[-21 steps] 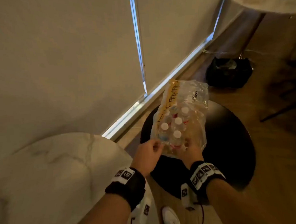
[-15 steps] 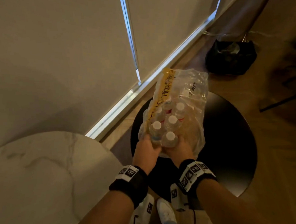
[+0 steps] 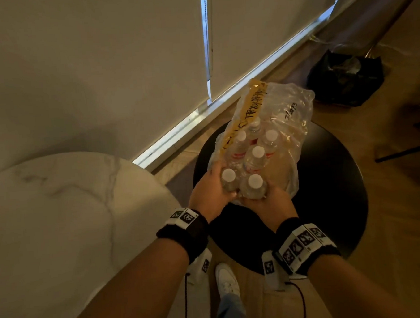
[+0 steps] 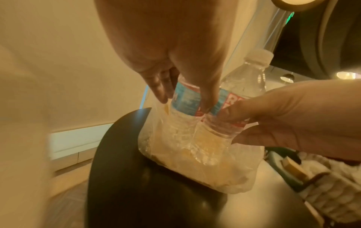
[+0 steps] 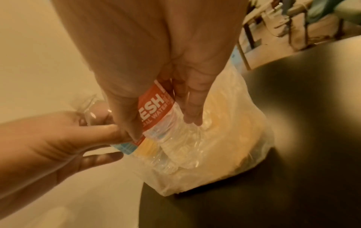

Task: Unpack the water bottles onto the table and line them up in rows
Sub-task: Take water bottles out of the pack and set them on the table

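While each hand has its fingers curled round one water bottle, the two bottles sit only half clear of the torn plastic wrap point(image 3: 282, 120) at the centre of the head view. The left hand point(image 3: 207, 193) grips the near-left bottle point(image 3: 228, 181); the right hand point(image 3: 268, 203) grips the bottle beside it point(image 3: 255, 186). Four more capped bottles point(image 3: 258, 156) stand behind them inside the wrap, which rests on a round black stool point(image 3: 334, 200). Off to the left of the frame lies the marble table point(image 3: 60, 217), with no bottles on the part in view. My worry: loose film may cling to the bottle bases, so a quick pull could drag the pack off the stool or tip its remaining bottles
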A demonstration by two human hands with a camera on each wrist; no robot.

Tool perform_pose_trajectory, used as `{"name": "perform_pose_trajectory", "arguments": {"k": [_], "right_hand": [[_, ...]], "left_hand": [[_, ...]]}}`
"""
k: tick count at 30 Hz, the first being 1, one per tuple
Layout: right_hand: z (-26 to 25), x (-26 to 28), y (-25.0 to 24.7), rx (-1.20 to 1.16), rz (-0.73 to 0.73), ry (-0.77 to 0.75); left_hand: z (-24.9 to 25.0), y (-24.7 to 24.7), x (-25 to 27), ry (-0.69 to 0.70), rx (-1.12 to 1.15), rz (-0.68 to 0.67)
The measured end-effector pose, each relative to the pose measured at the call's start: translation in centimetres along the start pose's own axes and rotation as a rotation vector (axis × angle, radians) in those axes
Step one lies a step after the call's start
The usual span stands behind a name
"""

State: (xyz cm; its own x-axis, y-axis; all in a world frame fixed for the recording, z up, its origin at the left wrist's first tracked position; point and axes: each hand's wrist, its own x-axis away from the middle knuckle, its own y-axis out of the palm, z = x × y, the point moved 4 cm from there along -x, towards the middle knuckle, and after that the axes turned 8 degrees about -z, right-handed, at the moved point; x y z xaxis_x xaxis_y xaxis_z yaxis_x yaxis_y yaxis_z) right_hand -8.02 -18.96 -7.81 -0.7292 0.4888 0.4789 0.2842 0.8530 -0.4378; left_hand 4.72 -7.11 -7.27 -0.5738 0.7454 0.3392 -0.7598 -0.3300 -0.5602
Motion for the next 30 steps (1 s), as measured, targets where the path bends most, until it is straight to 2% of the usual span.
{"name": "perform_pose_trajectory", "arguments": {"k": [4, 7, 11, 15, 18, 23, 27, 30], "right_hand": [[-3.9, 5.6, 1.0, 0.126, -0.049, -0.135], [-7.2, 10.9, 4.6, 0.210, -0.114, -0.215], [-10.1, 18.0, 13.9, 0.220, -0.298, -0.236], [-11.8, 22.7, 25.5, 0.197, -0.430, -0.238], [-13.8, 24.5, 33.4, 0.173, -0.475, -0.238], [-16.7, 25.2, 43.2, 0.172, -0.499, -0.248], [-17.4, 24.7, 46.9, 0.265, -0.503, -0.278], [-17.1, 24.6, 47.6, 0.280, -0.512, -0.267]], "left_hand": [[1.0, -3.5, 8.7, 0.088, 0.253, 0.150], [-0.1, -6.3, 16.1, 0.089, 0.378, 0.299], [-6.2, -9.3, 27.7, -0.044, 0.473, 0.517], [-14.1, -12.0, 39.6, -0.214, 0.448, 0.610], [-19.0, -14.5, 46.4, -0.312, 0.430, 0.681], [-25.6, -17.7, 50.9, -0.371, 0.430, 0.726], [-28.3, -18.1, 51.2, -0.334, 0.434, 0.748], [-29.7, -17.4, 51.3, -0.341, 0.476, 0.701]]}}
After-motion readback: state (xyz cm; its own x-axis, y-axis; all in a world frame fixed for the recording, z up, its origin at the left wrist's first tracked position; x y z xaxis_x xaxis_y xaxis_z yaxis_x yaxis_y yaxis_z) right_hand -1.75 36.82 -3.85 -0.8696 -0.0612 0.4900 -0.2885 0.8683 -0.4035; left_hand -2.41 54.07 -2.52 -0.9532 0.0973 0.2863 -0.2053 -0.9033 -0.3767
